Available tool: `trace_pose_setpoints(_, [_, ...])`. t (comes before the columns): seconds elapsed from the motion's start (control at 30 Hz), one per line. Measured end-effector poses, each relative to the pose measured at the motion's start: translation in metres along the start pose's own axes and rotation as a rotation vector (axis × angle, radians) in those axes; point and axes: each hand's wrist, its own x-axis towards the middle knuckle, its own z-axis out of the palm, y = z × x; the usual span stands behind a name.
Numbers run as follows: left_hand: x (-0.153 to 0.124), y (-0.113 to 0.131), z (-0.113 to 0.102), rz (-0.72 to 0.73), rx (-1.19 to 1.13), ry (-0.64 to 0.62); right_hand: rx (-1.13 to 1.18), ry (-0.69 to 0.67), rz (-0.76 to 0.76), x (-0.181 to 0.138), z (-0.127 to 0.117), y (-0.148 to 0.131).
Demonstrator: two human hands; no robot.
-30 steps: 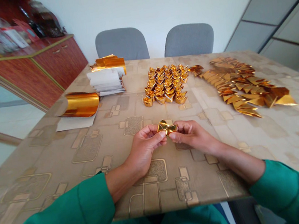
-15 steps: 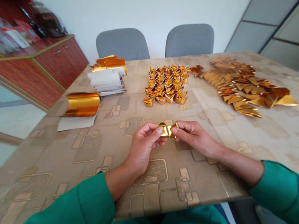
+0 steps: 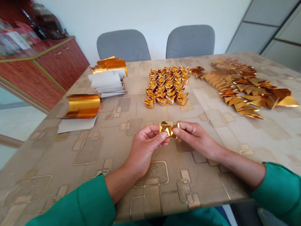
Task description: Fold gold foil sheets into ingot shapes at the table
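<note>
Between my two hands is a small folded gold foil paper ingot, held just above the table near its front middle. My left hand pinches its left end, thumb in front and fingers behind. At the right end, my right hand grips it with the thumb pressed on the front face. Beyond my hands, finished-looking gold paper ingots stand in close rows. To the right lies a broad spread of flat folded gold papers.
On the left of the patterned table are a curved gold foil sheet on white paper and a stack of white-backed sheets. Two grey chairs stand behind the table. A red-brown cabinet is at the back left.
My left thumb has shifted slightly down and left, showing more of the ingot's left part, whose top edge now stands up more. The right hand keeps its grip.
</note>
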Motion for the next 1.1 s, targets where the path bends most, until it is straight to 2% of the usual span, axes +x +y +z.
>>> trace_pose_setpoints(0.13, [-0.0007, -0.0009, -0.0017, 0.01, -0.002, 0.0, 0.018, -0.077, -0.009, -0.0022, 0.0012, 0.0011])
trace_pose_setpoints(0.37, [0.0022, -0.0011, -0.0056, -0.095, -0.026, -0.063, 0.04, -0.099, -0.02, -0.0017, -0.0008, 0.0004])
trace_pose_setpoints(0.63, [0.0013, -0.001, -0.0047, 0.073, 0.089, -0.027, 0.039, -0.137, 0.02, -0.0022, -0.0025, 0.0011])
trace_pose_setpoints(0.8, [0.0014, -0.0007, -0.0052, 0.038, 0.105, -0.023, -0.006, -0.038, 0.002, -0.0013, -0.002, 0.0007])
trace_pose_setpoints(1.0, [-0.0019, 0.0018, -0.0004, 0.039, -0.031, 0.049, 0.02, 0.218, -0.024, -0.0001, 0.0001, -0.0023])
trace_pose_setpoints(1.1, [-0.0041, 0.0011, 0.0022, 0.033, -0.069, 0.067, 0.04, 0.279, -0.023, -0.0011, 0.0031, -0.0058])
